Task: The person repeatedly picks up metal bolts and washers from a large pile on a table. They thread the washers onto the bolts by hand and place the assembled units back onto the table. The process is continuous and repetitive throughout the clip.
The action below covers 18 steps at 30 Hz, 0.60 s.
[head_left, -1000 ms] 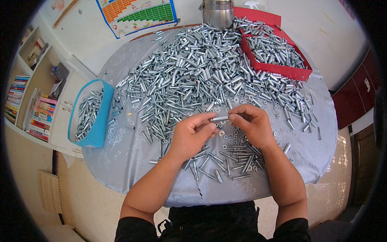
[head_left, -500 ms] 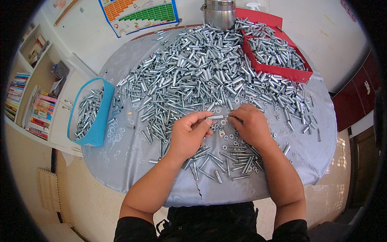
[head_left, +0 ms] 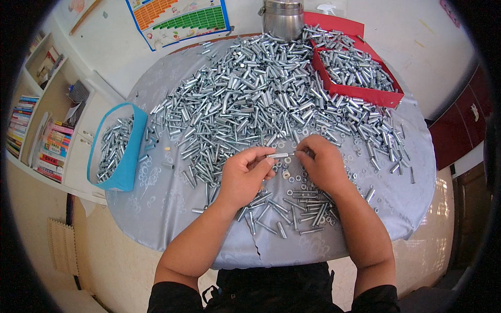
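My left hand (head_left: 243,175) pinches one end of a silvery sleeve bolt (head_left: 282,155) between thumb and fingertips. The bolt lies nearly level above the tabletop. At its other end, the fingers of my right hand (head_left: 324,163) are closed on the tip; what exactly they grip there is too small to make out. Loose washers and nuts (head_left: 286,175) lie on the cloth between and below my hands. Closer to me is a small group of long bolts (head_left: 309,204), with a short metal sleeve (head_left: 282,230) beside them.
A big heap of metal sleeves and bolts (head_left: 250,94) covers the far half of the cloth-covered table (head_left: 172,219). At the left stands a blue box (head_left: 125,175) of metal parts; a filled red box (head_left: 365,94) is at the far right. A steel pot (head_left: 283,21) stands behind the heap.
The bolt has tilted slightly and dropped a little in the picture. My right fingertips have shifted slightly at its end; my left hand stays nearly in place.
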### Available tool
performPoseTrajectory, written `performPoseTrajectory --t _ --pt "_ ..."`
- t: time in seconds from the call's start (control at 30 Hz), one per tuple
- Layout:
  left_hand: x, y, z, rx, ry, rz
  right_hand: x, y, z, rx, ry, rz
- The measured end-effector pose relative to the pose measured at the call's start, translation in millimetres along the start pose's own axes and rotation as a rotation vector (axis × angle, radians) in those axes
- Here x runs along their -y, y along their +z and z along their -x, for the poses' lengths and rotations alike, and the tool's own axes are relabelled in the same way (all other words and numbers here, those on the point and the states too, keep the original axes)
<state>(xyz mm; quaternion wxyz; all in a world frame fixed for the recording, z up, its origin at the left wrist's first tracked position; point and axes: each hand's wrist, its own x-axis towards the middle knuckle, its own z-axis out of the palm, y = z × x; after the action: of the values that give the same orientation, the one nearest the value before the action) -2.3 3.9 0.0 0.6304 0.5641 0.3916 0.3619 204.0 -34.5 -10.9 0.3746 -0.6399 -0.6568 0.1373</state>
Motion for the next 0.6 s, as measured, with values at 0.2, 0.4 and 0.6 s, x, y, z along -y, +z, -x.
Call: performPoseTrajectory --t 0.2,0.4,0.6 --pt "2.7 0.3 -1.3 -0.007 0.004 0.004 -2.1 1.2 1.4 -0.011 0.225 -0.555" --pt "1.7 -0.6 -0.9 -0.038 -0.018 0.009 5.8 -2.0 2.0 0.144 0.270 -0.747" --pt "-0.6 0.8 -0.1 -0.023 -0.026 -0.010 6.2 -3.0 2.2 0.179 0.239 -0.874"
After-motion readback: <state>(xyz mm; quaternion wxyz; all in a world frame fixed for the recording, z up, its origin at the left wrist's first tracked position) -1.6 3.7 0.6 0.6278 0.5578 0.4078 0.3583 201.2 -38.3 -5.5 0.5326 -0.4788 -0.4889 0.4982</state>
